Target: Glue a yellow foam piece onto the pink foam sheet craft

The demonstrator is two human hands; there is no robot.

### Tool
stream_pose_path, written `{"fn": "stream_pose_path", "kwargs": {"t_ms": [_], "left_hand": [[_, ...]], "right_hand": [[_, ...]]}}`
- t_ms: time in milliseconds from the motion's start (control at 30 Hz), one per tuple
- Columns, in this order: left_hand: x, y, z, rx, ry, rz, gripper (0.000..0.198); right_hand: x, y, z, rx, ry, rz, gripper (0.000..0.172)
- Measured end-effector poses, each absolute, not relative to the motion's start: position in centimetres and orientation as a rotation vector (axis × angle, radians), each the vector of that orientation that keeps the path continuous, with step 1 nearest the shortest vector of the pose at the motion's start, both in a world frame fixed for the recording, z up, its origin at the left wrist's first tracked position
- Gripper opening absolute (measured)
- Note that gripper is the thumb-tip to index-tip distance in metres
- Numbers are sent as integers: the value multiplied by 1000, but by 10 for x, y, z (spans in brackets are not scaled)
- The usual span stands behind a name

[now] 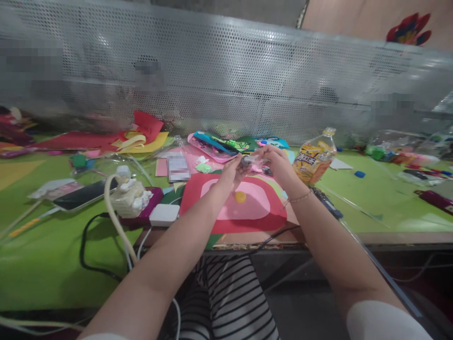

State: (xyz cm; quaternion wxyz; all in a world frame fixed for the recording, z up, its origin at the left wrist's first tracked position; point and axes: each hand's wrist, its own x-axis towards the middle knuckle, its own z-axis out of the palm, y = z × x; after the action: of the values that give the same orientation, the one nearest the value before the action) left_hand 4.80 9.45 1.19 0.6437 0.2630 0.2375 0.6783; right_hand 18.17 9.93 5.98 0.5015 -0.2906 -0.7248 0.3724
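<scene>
My left hand (231, 173) is closed on a small grey lump (245, 162), whose kind I cannot make out. Right beside it, my right hand (276, 161) has its fingers closed on a crinkled clear plastic wrapper (261, 163). Whether the lump sits inside the wrapper is not clear. Below both hands lies a red paper sheet (191, 200) bearing a pink rounded paper shape (215, 208). A yellow disc (240, 196) rests on the pink shape. Behind the hands are colourful pouches (212, 141) and a bright green lump (204, 167).
A bottle with a yellow label (314, 158) stands right of my right hand. At left are a phone (85, 194), a loaded power strip (155, 196), a white charger (163, 215) and cables. A perforated metal panel (212, 66) borders the green tabletop (357, 203).
</scene>
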Motion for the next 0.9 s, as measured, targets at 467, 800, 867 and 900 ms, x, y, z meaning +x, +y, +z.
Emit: {"fn": "stream_pose_path", "kwargs": {"t_ms": [467, 800, 867, 900], "left_hand": [[48, 93, 11, 659, 512, 1552, 19], [46, 91, 8, 741, 539, 1516, 11], [46, 90, 9, 772, 538, 1507, 11], [46, 90, 9, 782, 537, 1509, 11]], "right_hand": [[179, 102, 56, -711, -1751, 812, 16], [182, 106, 50, -885, -1860, 489, 22], [182, 104, 51, -913, -1855, 432, 21], [181, 103, 50, -924, -1852, 415, 19]]}}
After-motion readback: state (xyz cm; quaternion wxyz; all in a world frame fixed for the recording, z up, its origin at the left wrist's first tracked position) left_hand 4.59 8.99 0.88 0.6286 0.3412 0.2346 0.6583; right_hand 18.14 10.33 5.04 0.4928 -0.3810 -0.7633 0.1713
